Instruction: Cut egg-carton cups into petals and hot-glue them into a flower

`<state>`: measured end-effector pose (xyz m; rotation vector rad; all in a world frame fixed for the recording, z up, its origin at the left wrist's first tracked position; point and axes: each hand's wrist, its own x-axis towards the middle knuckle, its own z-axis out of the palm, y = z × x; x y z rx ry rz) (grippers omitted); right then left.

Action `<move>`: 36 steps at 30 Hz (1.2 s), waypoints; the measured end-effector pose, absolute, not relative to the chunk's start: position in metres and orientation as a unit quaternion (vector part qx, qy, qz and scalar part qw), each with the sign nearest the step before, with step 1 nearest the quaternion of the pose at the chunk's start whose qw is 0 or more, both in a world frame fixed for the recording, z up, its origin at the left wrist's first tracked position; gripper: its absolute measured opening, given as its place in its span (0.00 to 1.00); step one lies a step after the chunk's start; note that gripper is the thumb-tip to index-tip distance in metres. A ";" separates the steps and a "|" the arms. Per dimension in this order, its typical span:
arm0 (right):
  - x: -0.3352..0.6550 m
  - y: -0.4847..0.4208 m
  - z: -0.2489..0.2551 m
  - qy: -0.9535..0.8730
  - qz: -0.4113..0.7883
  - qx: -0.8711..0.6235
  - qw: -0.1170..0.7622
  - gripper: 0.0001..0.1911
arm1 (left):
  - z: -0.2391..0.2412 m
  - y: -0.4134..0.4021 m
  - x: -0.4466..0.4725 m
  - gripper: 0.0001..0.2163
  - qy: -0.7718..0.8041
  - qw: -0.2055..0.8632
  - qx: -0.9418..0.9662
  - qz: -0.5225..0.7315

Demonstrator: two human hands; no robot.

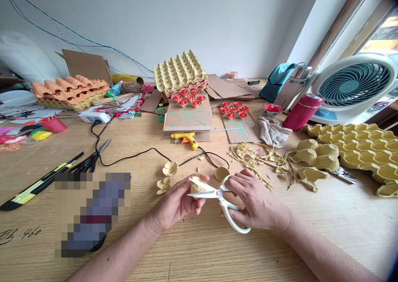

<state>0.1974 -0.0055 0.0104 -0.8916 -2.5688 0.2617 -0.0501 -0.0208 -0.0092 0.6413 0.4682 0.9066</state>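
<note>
Near the middle front of the table, my left hand (177, 201) holds a yellow egg carton cup (196, 189) between thumb and fingers. My right hand (256, 201) grips white-handled scissors (234, 222) by the loops. Their blades are spread and point left, lying across the cup. Just beyond my left hand are a petal-cut cup (171, 168) and a flower-shaped cup piece (163, 186). Another small round cup (222, 174) sits behind the scissors. Thin carton trimmings (253, 157) lie scattered beyond my right hand.
A yellow glue gun (186, 139) with a black cord lies ahead, before cardboard bearing red paper flowers (188, 97). Egg trays (357, 145) lie right, near a red bottle (303, 112) and a fan (354, 85). A utility knife (40, 182) and a blurred-out object are at left.
</note>
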 end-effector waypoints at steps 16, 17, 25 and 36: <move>0.199 -0.007 0.007 -0.920 0.123 -0.289 0.234 0.11 | -0.011 -0.022 -0.051 0.18 0.204 0.822 0.316 0.428; 0.199 -0.007 0.007 -0.921 0.123 -0.287 0.235 0.12 | -0.011 -0.022 -0.051 0.18 0.204 0.822 0.316 0.428; 0.200 -0.007 0.009 -0.923 0.116 -0.277 0.239 0.11 | -0.009 -0.021 -0.051 0.16 0.202 0.820 0.321 0.429; 0.201 -0.005 0.010 -0.923 0.111 -0.300 0.212 0.10 | -0.005 -0.020 -0.052 0.16 0.224 0.785 0.351 0.459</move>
